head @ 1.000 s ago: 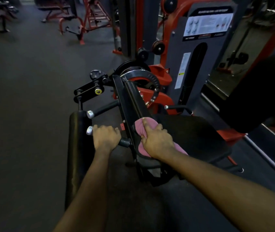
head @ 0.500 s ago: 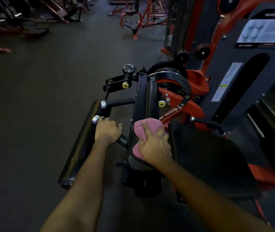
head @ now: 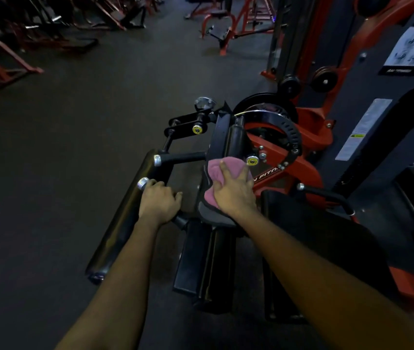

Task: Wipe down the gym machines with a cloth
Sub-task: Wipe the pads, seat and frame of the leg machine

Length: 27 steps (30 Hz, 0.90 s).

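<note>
- The left hand (head: pixel 160 202) gripped a short black handle bar with a silver end cap (head: pixel 179 220), its fingers (head: pixel 171 195) curled tightly round the bar.
- The right hand (head: pixel 236 193) lay flat on a crumpled pink cloth (head: pixel 214 170), its fingers (head: pixel 223 168) straight and spread apart, pressing the fabric down rather than clutching it.
- The pink cloth sat on the upright black metal arm (head: pixel 222 137) of a red-and-black gym machine (head: pixel 301 170), just beside a small yellow-ringed knob (head: pixel 251 161), with one fold bunched under the palm.
- A long black padded roller (head: pixel 122 223) ran down the left side, touching the outer end of the gripped bar.
- A wide black seat pad (head: pixel 322 238) lay to the right, beneath the right forearm.
- A second black bar with a silver cap (head: pixel 178 157) stuck out above the left hand.
- A white instruction placard (head: pixel 412 49) was fixed on the grey weight-stack housing at the far right.
- Other red-framed machines (head: pixel 226 24) stood well apart on the dark rubber floor (head: pixel 62 147).
</note>
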### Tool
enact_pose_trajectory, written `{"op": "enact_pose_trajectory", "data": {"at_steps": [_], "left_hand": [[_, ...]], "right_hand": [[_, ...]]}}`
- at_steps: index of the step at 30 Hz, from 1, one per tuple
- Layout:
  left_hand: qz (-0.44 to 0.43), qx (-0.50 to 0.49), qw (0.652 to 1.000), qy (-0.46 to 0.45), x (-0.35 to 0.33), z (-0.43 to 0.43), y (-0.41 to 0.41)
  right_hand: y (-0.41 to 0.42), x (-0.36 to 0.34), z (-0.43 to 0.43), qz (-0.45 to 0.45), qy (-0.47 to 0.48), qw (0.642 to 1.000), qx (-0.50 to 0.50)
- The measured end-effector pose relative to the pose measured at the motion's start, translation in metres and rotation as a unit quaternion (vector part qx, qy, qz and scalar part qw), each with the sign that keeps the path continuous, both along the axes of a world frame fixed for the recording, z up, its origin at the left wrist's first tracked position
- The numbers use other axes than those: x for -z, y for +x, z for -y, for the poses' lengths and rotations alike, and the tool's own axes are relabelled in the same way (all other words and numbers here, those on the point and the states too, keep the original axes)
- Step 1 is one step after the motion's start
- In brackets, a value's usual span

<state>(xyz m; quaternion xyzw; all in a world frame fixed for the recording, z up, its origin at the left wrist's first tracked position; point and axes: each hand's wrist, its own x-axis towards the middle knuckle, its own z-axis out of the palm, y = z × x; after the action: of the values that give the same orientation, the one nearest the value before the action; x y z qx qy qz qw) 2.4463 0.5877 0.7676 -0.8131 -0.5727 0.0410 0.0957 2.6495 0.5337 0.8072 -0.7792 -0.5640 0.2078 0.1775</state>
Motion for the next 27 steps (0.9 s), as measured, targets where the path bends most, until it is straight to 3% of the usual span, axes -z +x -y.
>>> {"op": "enact_pose_trajectory", "data": {"at_steps": [5,15,18,22,27], "left_hand": [[0.033,0.009,0.999,0.012,0.002,-0.002,-0.002],[0.042,-0.007,0.998,0.042,0.009,-0.004,-0.003],[0.056,-0.015,0.996,0.063,0.01,-0.005,0.0],[0.086,-0.007,0.99,0.113,0.013,-0.004,0.001],[0.134,-0.065,0.984,0.1,0.017,-0.002,0.012]], "right_hand": [[-0.001,0.012,0.006,0.005,0.028,1.0,-0.013],[0.048,-0.006,-0.141,0.033,-0.021,0.999,-0.024],[0.05,-0.009,-0.132,0.03,-0.019,0.998,-0.05],[0.052,0.015,-0.086,0.008,0.055,0.993,-0.102],[0.066,0.019,-0.133,0.007,0.052,0.992,-0.111]]}}
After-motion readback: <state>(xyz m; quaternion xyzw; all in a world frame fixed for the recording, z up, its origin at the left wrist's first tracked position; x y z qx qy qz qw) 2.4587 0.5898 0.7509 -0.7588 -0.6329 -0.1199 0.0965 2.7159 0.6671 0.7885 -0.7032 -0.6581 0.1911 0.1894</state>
